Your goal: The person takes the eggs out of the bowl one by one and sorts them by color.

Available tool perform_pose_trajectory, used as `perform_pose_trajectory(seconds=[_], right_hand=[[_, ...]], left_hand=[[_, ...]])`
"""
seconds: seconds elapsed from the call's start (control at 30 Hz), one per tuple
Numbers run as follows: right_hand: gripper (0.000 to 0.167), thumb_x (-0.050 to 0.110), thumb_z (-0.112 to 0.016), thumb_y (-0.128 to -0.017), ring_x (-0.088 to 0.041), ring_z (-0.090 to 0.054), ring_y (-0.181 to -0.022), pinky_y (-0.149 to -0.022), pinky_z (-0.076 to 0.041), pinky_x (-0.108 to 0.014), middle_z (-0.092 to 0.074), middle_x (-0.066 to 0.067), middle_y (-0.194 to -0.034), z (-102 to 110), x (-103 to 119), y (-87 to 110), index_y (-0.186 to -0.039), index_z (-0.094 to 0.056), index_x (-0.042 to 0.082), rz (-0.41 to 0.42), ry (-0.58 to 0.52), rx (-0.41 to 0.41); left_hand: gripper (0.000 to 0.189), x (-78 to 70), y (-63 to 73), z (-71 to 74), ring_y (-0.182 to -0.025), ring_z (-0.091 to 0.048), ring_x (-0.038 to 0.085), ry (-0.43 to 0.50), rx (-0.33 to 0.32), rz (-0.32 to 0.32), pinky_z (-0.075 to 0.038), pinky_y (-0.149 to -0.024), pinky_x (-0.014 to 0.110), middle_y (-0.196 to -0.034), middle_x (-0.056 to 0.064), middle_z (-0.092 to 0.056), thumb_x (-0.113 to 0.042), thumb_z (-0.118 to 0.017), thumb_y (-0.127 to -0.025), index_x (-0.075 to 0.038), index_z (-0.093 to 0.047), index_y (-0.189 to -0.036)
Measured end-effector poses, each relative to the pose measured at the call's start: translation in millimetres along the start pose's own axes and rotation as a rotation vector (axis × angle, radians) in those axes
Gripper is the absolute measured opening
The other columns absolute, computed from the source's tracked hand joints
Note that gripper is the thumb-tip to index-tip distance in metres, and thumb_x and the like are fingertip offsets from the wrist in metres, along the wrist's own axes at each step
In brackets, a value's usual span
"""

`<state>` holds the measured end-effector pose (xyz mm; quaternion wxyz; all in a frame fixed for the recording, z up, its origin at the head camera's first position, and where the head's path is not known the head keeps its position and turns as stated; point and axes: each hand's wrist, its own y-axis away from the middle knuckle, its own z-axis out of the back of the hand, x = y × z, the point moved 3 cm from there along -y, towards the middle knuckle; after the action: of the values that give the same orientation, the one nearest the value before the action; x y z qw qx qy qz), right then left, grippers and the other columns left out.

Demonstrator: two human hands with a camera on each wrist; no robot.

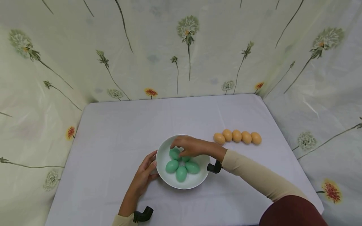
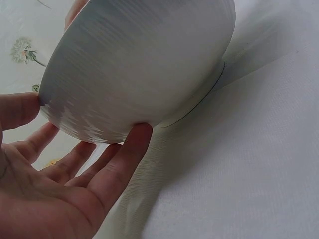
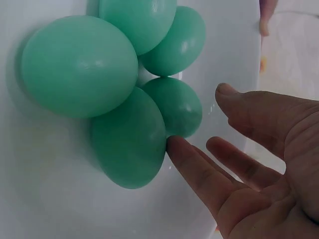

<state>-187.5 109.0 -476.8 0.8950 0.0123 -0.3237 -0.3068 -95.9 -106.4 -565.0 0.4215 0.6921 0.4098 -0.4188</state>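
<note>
A white bowl [image 1: 167,149] stands on the table with several green eggs [image 1: 181,173] clustered in a ring inside it. My left hand [image 1: 144,173] steadies the bowl from its left side, the thumb near the rim and the fingertips spread against the outer wall [image 2: 124,64]. Over the bowl's far part reaches my right hand [image 1: 189,146], partly covering the eggs in the head view. In the right wrist view its thumb and fingers are spread apart, and one fingertip [image 3: 178,144] is right at the edge of a green egg [image 3: 130,142].
Several light orange eggs [image 1: 237,136] lie in a row on the white tablecloth [image 1: 118,131], to the right of the bowl and farther back. Flower-printed curtains [image 1: 158,47] enclose the table at the back and both sides.
</note>
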Motion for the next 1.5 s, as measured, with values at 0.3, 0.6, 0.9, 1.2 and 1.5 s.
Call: perform_pose_trajectory(seconds=[0.3, 0.6, 0.9, 1.2, 1.5], right_hand=[[0.038, 0.01, -0.077, -0.087, -0.023, -0.06, -0.11, -0.097, -0.05, -0.034, -0.062, -0.011, -0.12, -9, 6, -4.2, -0.123, -0.066, 0.004, -0.002, 0.091, 0.025], [0.039, 0.006, -0.076, -0.087, -0.021, -0.059, -0.116, -0.102, -0.049, -0.033, -0.061, -0.009, -0.124, -17, 6, -9.4, -0.125, -0.066, 0.005, -0.003, 0.098, 0.082], [0.039, 0.004, -0.075, -0.087, -0.022, -0.059, -0.118, -0.104, -0.048, -0.033, -0.062, -0.009, -0.125, -21, 7, -10.7, -0.125, -0.066, 0.006, 0.004, 0.114, 0.093], [0.041, 0.009, -0.077, -0.087, -0.021, -0.059, -0.117, -0.102, -0.049, -0.032, -0.062, -0.009, -0.125, -20, 4, -6.6, -0.126, -0.066, 0.007, 0.008, 0.113, 0.072], [0.043, 0.015, -0.077, -0.088, -0.019, -0.059, -0.114, -0.097, -0.05, -0.032, -0.061, -0.007, -0.125, 4, 7, 8.0, -0.129, -0.065, 0.007, 0.014, 0.094, 0.002]], left_hand=[[0.049, 0.9, 0.7, -0.1, -0.128, -0.054, 0.027, 0.005, 0.001, 0.007, -0.056, -0.09, 0.042, -0.154, 0.011, -0.041, -0.025, -0.052, -0.105, -0.024, -0.039, -0.151], [0.049, -1.4, 0.0, 0.7, -0.13, -0.052, 0.03, -0.008, -0.001, 0.001, -0.056, -0.092, 0.045, -0.156, 0.011, -0.039, -0.026, -0.053, -0.104, -0.024, -0.039, -0.152], [0.05, -0.6, -0.9, 0.9, -0.13, -0.053, 0.031, -0.002, -0.002, -0.001, -0.057, -0.091, 0.045, -0.155, 0.011, -0.039, -0.026, -0.053, -0.104, -0.023, -0.038, -0.152], [0.049, 2.4, 0.6, -2.4, -0.129, -0.054, 0.03, -0.005, -0.009, 0.012, -0.057, -0.09, 0.042, -0.156, 0.011, -0.04, -0.025, -0.053, -0.104, -0.024, -0.039, -0.152], [0.048, 2.9, 1.3, -6.0, -0.13, -0.053, 0.032, 0.012, 0.001, 0.002, -0.057, -0.088, 0.04, -0.157, 0.012, -0.038, -0.022, -0.05, -0.106, -0.022, -0.038, -0.152]])
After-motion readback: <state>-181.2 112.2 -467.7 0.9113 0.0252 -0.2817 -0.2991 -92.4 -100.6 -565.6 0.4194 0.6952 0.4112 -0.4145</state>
